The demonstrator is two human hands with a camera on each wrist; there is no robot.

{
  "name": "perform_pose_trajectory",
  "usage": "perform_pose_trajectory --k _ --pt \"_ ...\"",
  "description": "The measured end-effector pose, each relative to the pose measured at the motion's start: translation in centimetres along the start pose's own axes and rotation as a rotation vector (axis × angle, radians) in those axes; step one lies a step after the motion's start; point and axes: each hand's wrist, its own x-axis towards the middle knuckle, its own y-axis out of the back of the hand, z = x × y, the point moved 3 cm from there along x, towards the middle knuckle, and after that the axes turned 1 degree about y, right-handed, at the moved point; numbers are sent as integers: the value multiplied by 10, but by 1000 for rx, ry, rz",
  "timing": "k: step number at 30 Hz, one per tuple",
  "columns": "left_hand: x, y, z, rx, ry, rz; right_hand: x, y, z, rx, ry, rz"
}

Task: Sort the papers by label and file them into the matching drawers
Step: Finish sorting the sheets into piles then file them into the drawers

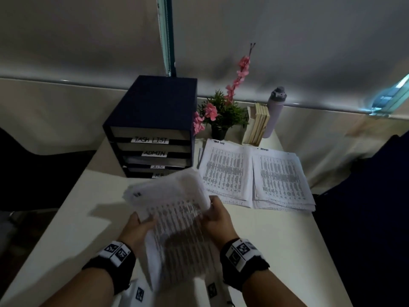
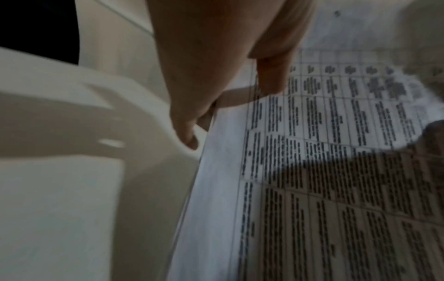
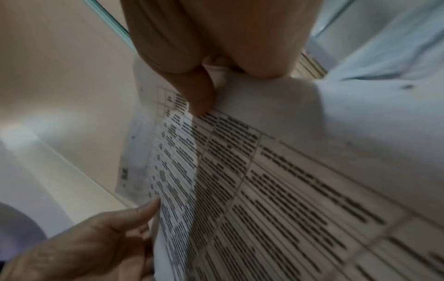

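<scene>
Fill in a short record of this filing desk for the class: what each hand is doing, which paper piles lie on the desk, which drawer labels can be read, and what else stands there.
left hand: grips the held sheaf's left edge
right hand: grips its right edge
held sheaf: printed tables, raised above the desk, blurred
sorted piles: TASK LIST pile, ADMIN pile, side by side
drawer unit: labels TASK LIST, ADMIN; the lower two cannot be read for certain
behind the piles: flower pot, books, bottle

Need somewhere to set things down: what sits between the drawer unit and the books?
A potted plant with pink flowers, seen in the head view, between the drawer unit and books.
</scene>
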Motion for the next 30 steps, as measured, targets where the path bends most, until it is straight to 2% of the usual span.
perform_pose_trajectory --k 4,7,11,14,19,22,25,28,30 --pt "-22 20 87 -63 -394 90 12 9 -46 240 168 57" --pt "-36 24 116 -110 -551 98 18 9 -60 355 211 68" --pt "-42 21 110 -178 -596 55 13 9 -61 356 281 93" --pt "-42 21 104 -222 -649 65 13 11 -64 337 396 107" --pt "-47 21 118 -218 -686 76 23 9 -77 -28 591 183" --pt "-33 23 115 -173 -631 115 26 8 -74 68 528 174" --pt "-14 20 100 -116 -549 67 29 1 -59 204 347 128" --pt "4 19 75 46 -395 56 33 -17 -25 202 104 66" --pt "9 21 63 123 -326 105 36 -20 -12 137 43 113"
